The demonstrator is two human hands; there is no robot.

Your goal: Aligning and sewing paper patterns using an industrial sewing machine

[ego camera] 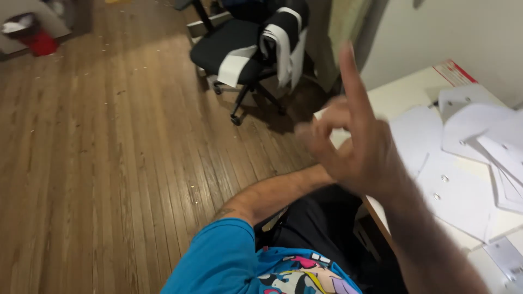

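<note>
Wooden floor point(109, 152) at left, black-and-white office chair point(250, 46) beyond, left forearm point(272, 193) crossing low with its hand hidden, right hand point(354, 147) raised, index finger up, holding nothing, white paper pieces point(468, 185) just right on the table point(403, 92)

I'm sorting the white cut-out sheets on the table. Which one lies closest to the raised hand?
The white sheet at the left end of the pile, just right of the raised right hand; the other sheets fan out farther right, toward the wall.

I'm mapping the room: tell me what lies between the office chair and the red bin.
In the head view, only wooden floor with small light specks lies between the office chair and the red bin.
</note>
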